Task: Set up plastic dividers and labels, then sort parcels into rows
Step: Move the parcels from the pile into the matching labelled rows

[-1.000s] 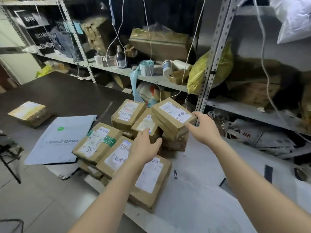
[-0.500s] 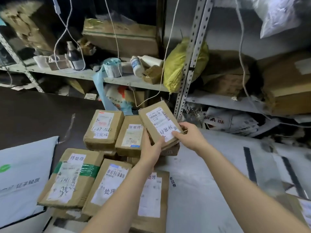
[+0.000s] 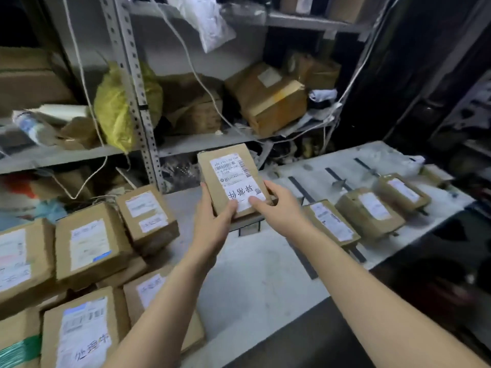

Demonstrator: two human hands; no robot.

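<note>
Both hands, left hand and right hand, grip one parcel (label up) above the table.

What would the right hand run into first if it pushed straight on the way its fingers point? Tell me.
The right hand points left and slightly away, and it already grips the held parcel. Beyond that parcel, probably the shelf upright or the left hand; depth is unclear.
</note>
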